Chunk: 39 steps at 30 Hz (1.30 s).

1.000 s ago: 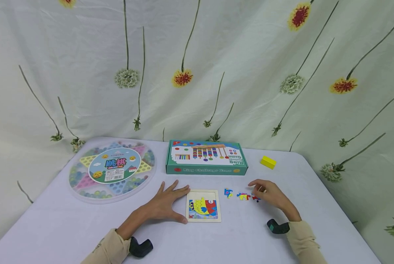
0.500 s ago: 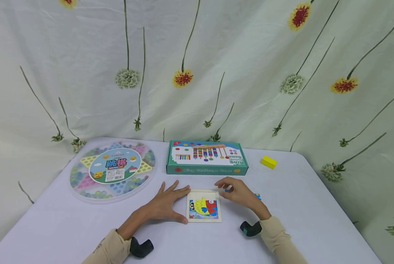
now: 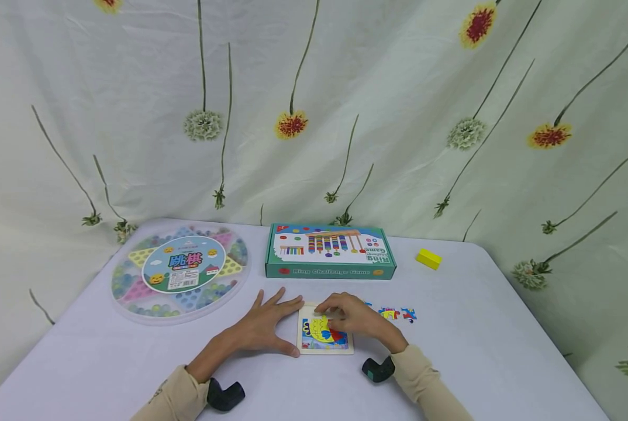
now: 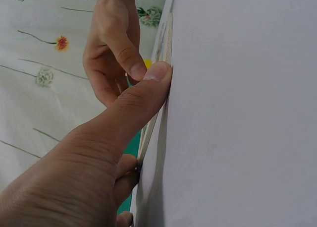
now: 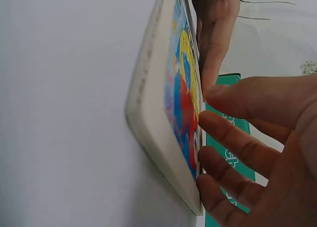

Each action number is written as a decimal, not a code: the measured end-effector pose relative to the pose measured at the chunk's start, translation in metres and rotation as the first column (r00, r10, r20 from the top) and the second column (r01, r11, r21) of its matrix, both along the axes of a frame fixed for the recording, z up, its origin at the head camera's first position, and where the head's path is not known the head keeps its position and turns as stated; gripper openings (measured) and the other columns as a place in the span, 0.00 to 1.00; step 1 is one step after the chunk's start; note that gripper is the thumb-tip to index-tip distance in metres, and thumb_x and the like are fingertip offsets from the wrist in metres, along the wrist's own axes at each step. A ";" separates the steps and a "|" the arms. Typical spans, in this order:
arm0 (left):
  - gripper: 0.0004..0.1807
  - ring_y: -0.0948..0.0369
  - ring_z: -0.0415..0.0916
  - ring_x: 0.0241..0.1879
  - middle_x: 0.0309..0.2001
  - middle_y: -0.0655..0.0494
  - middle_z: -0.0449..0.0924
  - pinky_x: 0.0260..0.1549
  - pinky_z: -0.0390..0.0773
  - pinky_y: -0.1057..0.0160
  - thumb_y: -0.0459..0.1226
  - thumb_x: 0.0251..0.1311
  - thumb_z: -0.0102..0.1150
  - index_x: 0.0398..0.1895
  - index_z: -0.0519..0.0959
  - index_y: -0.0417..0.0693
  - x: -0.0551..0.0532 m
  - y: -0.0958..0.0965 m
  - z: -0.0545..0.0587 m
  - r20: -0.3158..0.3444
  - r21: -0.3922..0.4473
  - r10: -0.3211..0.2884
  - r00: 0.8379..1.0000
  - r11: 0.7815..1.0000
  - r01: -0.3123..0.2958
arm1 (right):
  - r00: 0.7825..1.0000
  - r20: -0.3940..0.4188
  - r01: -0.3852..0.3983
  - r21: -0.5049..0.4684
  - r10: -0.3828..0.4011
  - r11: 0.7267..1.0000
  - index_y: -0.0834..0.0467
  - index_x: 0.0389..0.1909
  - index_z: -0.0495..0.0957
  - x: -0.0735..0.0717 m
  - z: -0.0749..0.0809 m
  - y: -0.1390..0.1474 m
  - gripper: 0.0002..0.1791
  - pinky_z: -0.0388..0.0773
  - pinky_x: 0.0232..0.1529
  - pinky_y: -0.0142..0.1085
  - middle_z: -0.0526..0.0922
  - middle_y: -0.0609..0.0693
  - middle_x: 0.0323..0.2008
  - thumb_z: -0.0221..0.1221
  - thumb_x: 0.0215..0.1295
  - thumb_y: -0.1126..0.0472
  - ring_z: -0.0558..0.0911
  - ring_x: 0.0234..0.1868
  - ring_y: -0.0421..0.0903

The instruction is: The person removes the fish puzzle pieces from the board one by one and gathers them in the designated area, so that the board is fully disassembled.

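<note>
A square fish puzzle [image 3: 324, 345] in a pale wooden frame lies on the table, its picture in yellow, red and blue. My left hand [image 3: 264, 324] spreads its fingers along the frame's left side; the thumb touches the near corner, as the left wrist view shows. Over the puzzle's far right part is my right hand [image 3: 353, 316], its loosely bent fingertips at the picture and the thumb apart from them. No piece shows between those fingers [image 5: 233, 138]. Loose puzzle pieces [image 3: 389, 313] lie right of the frame, one partly hidden behind the right hand.
A green Ring Challenge Game box [image 3: 330, 251] lies behind the puzzle. To the left is a round Chinese checkers set [image 3: 182, 272] with marbles. A yellow block [image 3: 428, 258] sits at the far right. A flowered cloth [image 3: 314, 105] hangs behind the table.
My right hand has moved left from above the loose pieces to the puzzle, uncovering the rightmost piece. My left hand stays at the frame.
</note>
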<state>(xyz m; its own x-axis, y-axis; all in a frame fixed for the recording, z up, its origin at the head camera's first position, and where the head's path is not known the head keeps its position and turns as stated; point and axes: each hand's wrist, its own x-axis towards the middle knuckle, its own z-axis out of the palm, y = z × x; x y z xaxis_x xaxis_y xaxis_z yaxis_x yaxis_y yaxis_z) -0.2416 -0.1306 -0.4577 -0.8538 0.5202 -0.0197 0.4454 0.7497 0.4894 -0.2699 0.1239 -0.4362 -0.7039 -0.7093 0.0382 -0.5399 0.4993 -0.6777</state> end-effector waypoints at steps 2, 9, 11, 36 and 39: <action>0.56 0.47 0.37 0.75 0.73 0.61 0.58 0.68 0.26 0.36 0.67 0.36 0.68 0.72 0.62 0.57 0.000 0.000 0.000 -0.002 -0.003 -0.001 1.000 1.000 0.001 | 1.000 -0.010 -0.003 0.019 0.004 1.000 0.58 0.51 0.81 0.001 0.000 -0.002 0.15 0.74 0.47 0.36 0.81 0.49 0.48 0.60 0.63 0.67 0.74 0.49 0.48; 0.56 0.46 0.37 0.75 0.73 0.60 0.58 0.67 0.25 0.34 0.66 0.37 0.68 0.72 0.62 0.56 -0.002 0.000 0.000 0.004 0.002 -0.007 1.000 1.000 0.007 | 0.999 -0.055 0.001 0.075 0.004 0.997 0.56 0.48 0.83 0.002 -0.001 -0.005 0.14 0.73 0.46 0.34 0.79 0.48 0.45 0.61 0.62 0.67 0.71 0.48 0.46; 0.56 0.46 0.37 0.75 0.73 0.60 0.58 0.67 0.25 0.34 0.66 0.37 0.68 0.72 0.62 0.57 -0.002 0.000 -0.001 0.001 -0.001 -0.006 1.000 1.000 0.006 | 0.998 -0.060 0.004 0.083 0.001 0.997 0.56 0.47 0.83 0.003 -0.001 -0.006 0.13 0.72 0.45 0.34 0.78 0.48 0.45 0.61 0.61 0.67 0.71 0.48 0.46; 0.56 0.46 0.37 0.75 0.73 0.60 0.57 0.67 0.25 0.35 0.66 0.38 0.68 0.72 0.61 0.57 -0.001 0.000 -0.001 0.001 -0.002 -0.002 1.000 1.000 0.002 | 0.999 -0.041 0.009 0.076 -0.006 0.997 0.54 0.47 0.82 0.006 0.001 -0.004 0.13 0.73 0.47 0.35 0.78 0.46 0.44 0.61 0.62 0.66 0.70 0.48 0.45; 0.56 0.46 0.37 0.75 0.73 0.60 0.58 0.67 0.25 0.35 0.66 0.37 0.68 0.72 0.61 0.57 -0.001 0.000 -0.001 0.001 -0.002 0.000 1.000 1.000 0.000 | 1.000 -0.027 0.014 0.069 -0.012 0.998 0.54 0.47 0.82 0.006 0.001 -0.004 0.13 0.73 0.47 0.36 0.78 0.46 0.44 0.61 0.62 0.66 0.70 0.48 0.45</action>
